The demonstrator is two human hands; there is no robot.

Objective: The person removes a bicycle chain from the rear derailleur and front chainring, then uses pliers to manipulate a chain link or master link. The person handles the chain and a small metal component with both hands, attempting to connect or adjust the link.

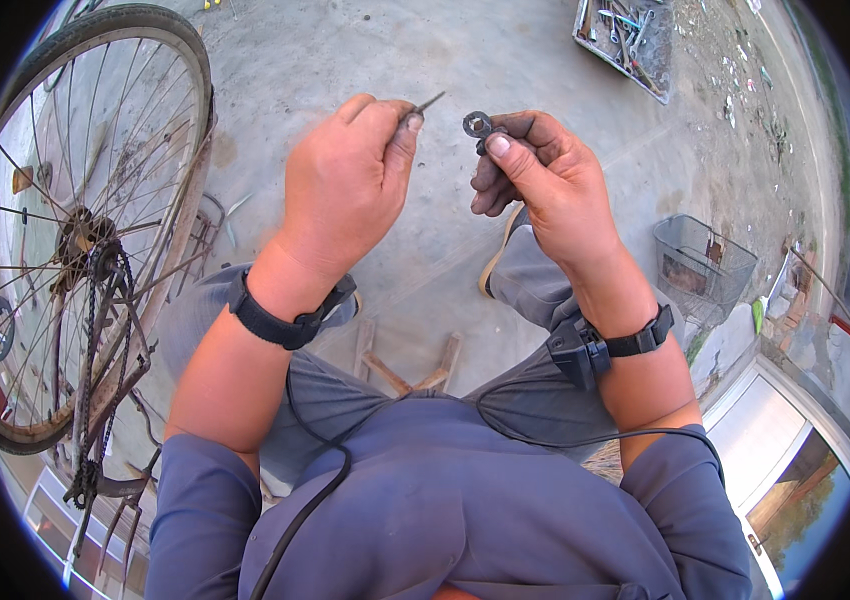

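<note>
My left hand (pixel 345 180), at upper centre, is closed with a thin dark metal rod (pixel 432 100) pinched between thumb and fingers, its tip pointing up and right. To its right, my right hand (pixel 545 175) grips a small dark part with a round holed end (pixel 477 124) between thumb and blackened fingers. The rod and the part are apart. At the left stands a bicycle wheel (pixel 175 47) with a rusty frame, chain (pixel 125 280) and sprocket.
A metal tray (pixel 661 85) of wrenches and tools lies at upper right. A wire basket (pixel 705 260) sits beyond my right forearm. Between my legs is a wooden stool or stand (pixel 405 375). A white-framed glass door (pixel 775 420) shows at lower right, and debris lies along the ground's right side.
</note>
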